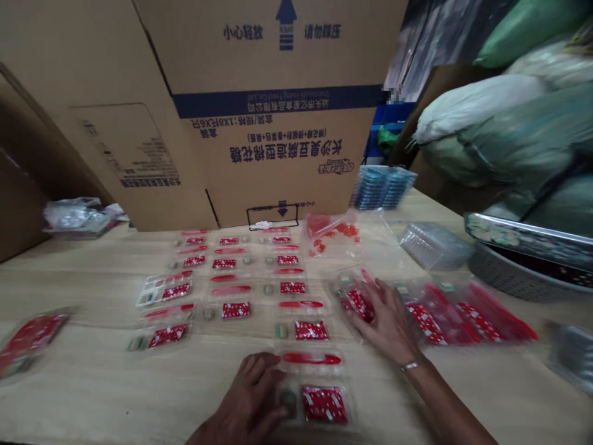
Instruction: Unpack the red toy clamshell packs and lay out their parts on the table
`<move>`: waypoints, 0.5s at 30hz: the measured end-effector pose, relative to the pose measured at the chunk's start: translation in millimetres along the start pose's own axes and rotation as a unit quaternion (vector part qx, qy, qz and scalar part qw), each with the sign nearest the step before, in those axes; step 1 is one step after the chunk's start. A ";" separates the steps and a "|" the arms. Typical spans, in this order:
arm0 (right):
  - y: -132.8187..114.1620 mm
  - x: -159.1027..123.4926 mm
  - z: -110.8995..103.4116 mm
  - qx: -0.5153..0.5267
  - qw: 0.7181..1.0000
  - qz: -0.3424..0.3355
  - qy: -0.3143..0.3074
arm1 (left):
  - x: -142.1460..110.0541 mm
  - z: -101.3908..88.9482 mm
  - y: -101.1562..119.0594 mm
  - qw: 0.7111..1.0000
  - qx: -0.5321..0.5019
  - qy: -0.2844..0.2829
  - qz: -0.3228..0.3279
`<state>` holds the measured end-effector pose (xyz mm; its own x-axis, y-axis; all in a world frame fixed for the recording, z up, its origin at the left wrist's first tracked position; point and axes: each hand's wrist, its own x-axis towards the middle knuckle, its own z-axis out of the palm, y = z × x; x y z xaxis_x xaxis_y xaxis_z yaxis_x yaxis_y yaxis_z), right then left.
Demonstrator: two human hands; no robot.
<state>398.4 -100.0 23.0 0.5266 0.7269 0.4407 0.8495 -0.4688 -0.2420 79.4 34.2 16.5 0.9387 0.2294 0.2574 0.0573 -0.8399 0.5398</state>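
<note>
Tabletop (102, 408) with rows of clear plastic trays (301, 314), red-and-white packets (325, 405) inside. Left hand (252, 395) with bent fingers at the left end of the nearest tray (315, 374) — cannot tell whether gripping. Right hand (386, 318) spread over another tray (356, 283) right of the rows — blurred, grip unclear. Cardboard carton (278, 68) behind.

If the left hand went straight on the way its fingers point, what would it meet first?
Probably the nearest clear tray, with its red packet; the left hand is at that tray's left edge, though contact is unclear.
</note>
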 end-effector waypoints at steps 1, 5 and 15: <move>-4.1 -1.4 -5.3 0.016 0.999 -0.028 0.006 | -1.2 -1.6 1.9 0.998 -0.035 0.021 -0.041; -61.2 -9.5 -29.8 0.104 0.973 -0.184 -0.091 | 1.1 -7.7 11.9 0.918 -0.280 0.148 -0.236; -144.3 3.1 -9.7 0.180 0.932 -0.220 -0.227 | -33.0 -60.4 -18.1 0.707 -0.365 0.362 -0.486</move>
<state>277.2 -35.0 67.7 0.0151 0.9847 0.1735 0.8986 0.0628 -0.4343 26.8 71.5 46.6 0.1414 0.9372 -0.3187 0.1173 0.3039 0.9455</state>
